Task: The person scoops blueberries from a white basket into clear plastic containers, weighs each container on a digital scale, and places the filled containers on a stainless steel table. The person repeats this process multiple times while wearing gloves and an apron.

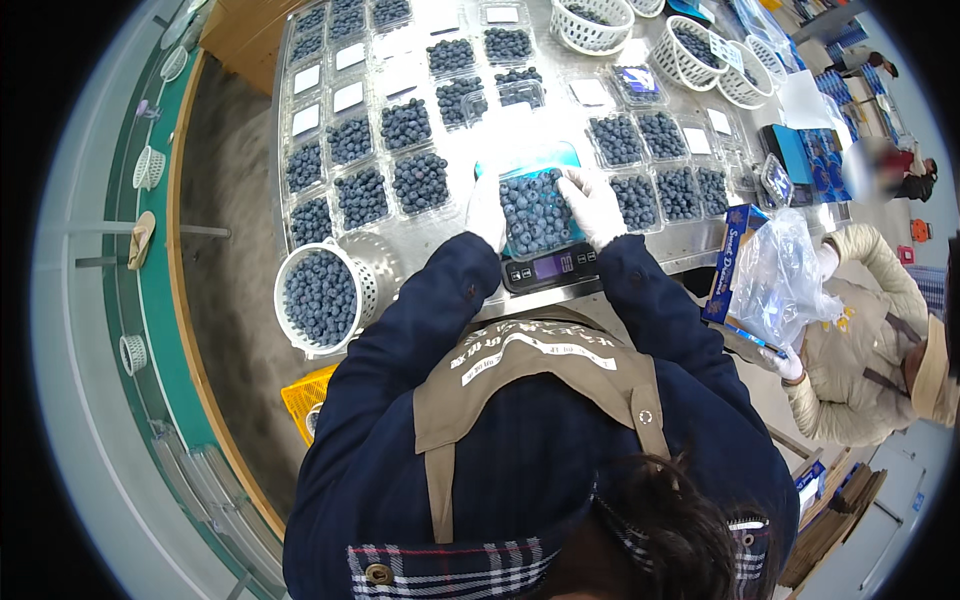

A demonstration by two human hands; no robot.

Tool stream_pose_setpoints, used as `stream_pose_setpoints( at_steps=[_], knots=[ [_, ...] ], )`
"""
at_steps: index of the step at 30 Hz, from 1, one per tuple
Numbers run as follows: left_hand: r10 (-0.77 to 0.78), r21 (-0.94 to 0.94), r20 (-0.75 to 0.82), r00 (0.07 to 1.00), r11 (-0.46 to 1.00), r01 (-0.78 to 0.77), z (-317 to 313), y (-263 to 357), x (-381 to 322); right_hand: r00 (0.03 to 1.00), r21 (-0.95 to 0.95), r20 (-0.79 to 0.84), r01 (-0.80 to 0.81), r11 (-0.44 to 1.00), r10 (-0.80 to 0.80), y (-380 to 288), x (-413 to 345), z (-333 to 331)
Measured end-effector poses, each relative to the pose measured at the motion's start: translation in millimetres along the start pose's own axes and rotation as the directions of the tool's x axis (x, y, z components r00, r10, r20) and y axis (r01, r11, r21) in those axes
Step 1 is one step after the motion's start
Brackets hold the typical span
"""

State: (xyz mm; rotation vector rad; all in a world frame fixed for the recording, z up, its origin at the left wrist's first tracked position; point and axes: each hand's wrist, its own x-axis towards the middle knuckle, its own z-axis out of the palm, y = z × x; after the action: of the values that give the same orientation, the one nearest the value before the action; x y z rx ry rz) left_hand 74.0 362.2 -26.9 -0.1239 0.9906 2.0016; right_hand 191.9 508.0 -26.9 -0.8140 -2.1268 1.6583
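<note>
A clear plastic punnet of blueberries (534, 217) is between my gloved hands, over a digital kitchen scale (521, 276) with a lit display. My left hand (486, 214) grips the punnet's left side. At its upper right rim, my right hand (596, 208) has its thumb and fingertips on the edge by the berries; whether a berry is pinched there I cannot tell. A teal surface (525, 159) shows just behind the punnet. To the left, a white perforated basket (365, 289) full of blueberries leans at the table's edge.
Rows of filled punnets (421, 182) cover the steel table (420, 238) on both sides. White baskets (592, 34) stand at the back. On my right, a co-worker (862, 360) holds a blue box (727, 262) and clear plastic film (780, 277). A yellow crate (304, 394) sits below left.
</note>
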Motion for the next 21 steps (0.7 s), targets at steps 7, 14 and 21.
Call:
stream_pose_setpoints(
  at_steps=[7,14,21],
  knots=[
    [0.411,0.937,-0.016,0.912,0.325,-0.130,-34,-8,42,0.988,-0.454,0.013,0.144,0.879,-0.156,43,29,-5],
    [0.268,0.986,0.114,0.957,0.087,-0.142,-61,-4,25,0.982,-0.646,0.043,0.166,0.745,-0.182,-4,6,-12],
    [0.533,0.926,0.345,0.773,-0.060,-0.372,-80,79,-120,0.947,-0.388,0.124,0.322,0.864,-0.297,-48,-65,-73]
  ],
)
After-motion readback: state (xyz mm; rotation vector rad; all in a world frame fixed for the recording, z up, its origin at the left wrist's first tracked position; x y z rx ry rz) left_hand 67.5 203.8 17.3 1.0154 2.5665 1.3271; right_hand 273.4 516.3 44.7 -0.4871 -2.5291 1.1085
